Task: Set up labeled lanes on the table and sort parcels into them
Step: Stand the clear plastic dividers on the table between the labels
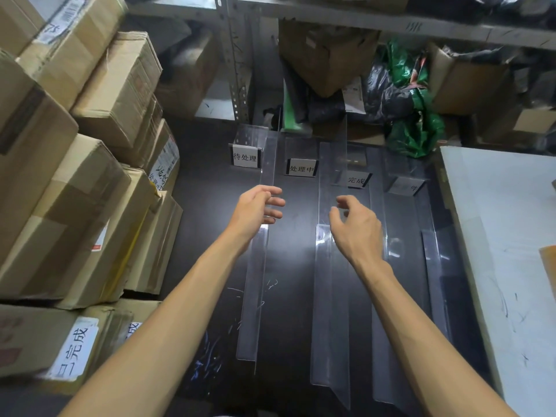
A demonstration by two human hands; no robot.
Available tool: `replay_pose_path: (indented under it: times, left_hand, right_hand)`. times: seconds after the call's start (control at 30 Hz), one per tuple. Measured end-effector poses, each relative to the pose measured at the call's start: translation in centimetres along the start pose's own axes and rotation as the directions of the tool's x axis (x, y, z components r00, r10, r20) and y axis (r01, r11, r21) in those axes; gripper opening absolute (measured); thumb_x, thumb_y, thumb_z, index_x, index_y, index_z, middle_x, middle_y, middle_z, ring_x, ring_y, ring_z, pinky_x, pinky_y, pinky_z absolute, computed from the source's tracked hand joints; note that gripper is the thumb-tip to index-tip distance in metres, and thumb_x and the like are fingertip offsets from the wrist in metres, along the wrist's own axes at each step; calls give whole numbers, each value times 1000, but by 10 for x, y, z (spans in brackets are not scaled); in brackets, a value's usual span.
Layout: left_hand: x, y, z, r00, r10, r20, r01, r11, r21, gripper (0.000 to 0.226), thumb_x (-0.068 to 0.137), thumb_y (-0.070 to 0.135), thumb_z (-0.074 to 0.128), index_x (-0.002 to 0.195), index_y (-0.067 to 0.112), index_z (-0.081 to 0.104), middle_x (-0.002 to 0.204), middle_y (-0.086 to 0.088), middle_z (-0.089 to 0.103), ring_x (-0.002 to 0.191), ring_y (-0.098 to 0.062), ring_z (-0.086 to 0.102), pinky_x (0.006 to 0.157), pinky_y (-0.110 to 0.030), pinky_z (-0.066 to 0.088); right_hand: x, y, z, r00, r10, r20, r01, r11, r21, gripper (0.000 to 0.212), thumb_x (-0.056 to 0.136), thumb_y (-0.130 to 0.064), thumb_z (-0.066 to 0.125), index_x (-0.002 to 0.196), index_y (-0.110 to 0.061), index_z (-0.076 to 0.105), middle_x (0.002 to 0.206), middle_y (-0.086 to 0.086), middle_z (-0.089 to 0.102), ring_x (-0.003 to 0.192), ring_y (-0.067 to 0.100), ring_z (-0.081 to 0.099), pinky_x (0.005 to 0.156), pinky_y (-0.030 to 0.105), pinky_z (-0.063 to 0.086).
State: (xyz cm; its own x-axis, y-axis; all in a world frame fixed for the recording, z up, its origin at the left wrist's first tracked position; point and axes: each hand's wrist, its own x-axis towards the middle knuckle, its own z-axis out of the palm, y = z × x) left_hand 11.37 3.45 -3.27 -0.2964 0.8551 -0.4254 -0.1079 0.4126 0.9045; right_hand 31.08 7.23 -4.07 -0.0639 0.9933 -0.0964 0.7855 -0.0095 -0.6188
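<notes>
Clear plastic dividers (255,296) lie lengthwise on the dark bench (293,266), running away from the person and marking off lanes; four strips can be counted, though their see-through edges make the far ends hard to follow. Four small label stands sit at the far end, one per lane: the first label (245,158) reads 待处理, the second label (301,169) 处理中, the third label (355,180) 完成, and the fourth label (406,186) is too blurred to read. The dark bench top shows along each lane between the strips. The left hand (258,207) hovers at the top edge of the leftmost divider, fingers loosely spread and gripping nothing; whether they touch the plastic cannot be told. The right hand (356,225) hangs over the second divider, thumb and fingers loosely curled with a gap between them, gripping nothing. The two hands are apart, with the second lane between them. Cardboard parcels (115,85), at least eight, are stacked tight against the bench's left edge; the nearest one (45,341) bears a label ending 完成. A white board (496,224) borders the right edge. Behind the bench a metal shelf (237,70) holds a brown carton (325,55) and, beside it, black bags and a green bag (416,130)
</notes>
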Motion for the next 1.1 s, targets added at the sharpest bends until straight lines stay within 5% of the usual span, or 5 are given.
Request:
replay_pose_path:
  times: [0.27, 0.57, 0.87, 1.03, 1.1]
  left_hand:
    - [-42, 20, -13, 989, 137, -54, -133, 989, 67, 32, 105, 8, 34, 114, 11, 65, 96, -6, 73, 82, -21, 68, 74, -30, 53]
    - [-152, 90, -106, 858, 458, -235, -483, 874, -60, 30, 99, 19, 43, 111, 13, 70, 105, -10, 76, 92, -21, 73, 77, -27, 56]
    - [-307, 89, -190, 713, 570, -408, -617, 787, 19, 34, 93, 28, 43, 109, 18, 71, 106, -9, 77, 97, -25, 73, 85, -43, 54]
    - [-351, 97, -218, 647, 644, -408, -687, 725, 57, 33, 93, 23, 45, 112, 10, 68, 103, -13, 77, 95, -27, 74, 80, -33, 58]
    - [-357, 104, -227, 608, 663, -436, -708, 701, 79, 29, 92, 23, 46, 105, 16, 70, 98, -8, 77, 88, -20, 74, 73, -25, 55]
  right_hand:
    - [-18, -54, -5, 960, -260, 109, 209, 916, 341, 15, 100, -24, 59, 100, -25, 74, 89, -14, 73, 87, 7, 69, 82, 33, 57]
    - [-83, -202, -32, 778, -619, 106, 377, 596, 709, 21, 102, -21, 56, 107, -14, 75, 98, -3, 78, 98, 13, 73, 91, 35, 58]
    - [-226, -293, -21, 635, -772, 31, 467, 415, 781, 37, 93, -42, 54, 109, -15, 72, 103, 0, 77, 97, 18, 74, 90, 51, 58]
    - [-265, -320, -33, 583, -813, 6, 494, 360, 792, 18, 102, -21, 57, 106, -13, 73, 96, -4, 77, 90, 7, 73, 78, 21, 56]
    - [-269, -332, -39, 572, -820, -9, 522, 355, 776, 15, 102, -20, 58, 103, -19, 73, 96, -7, 76, 90, 5, 72, 78, 22, 56]
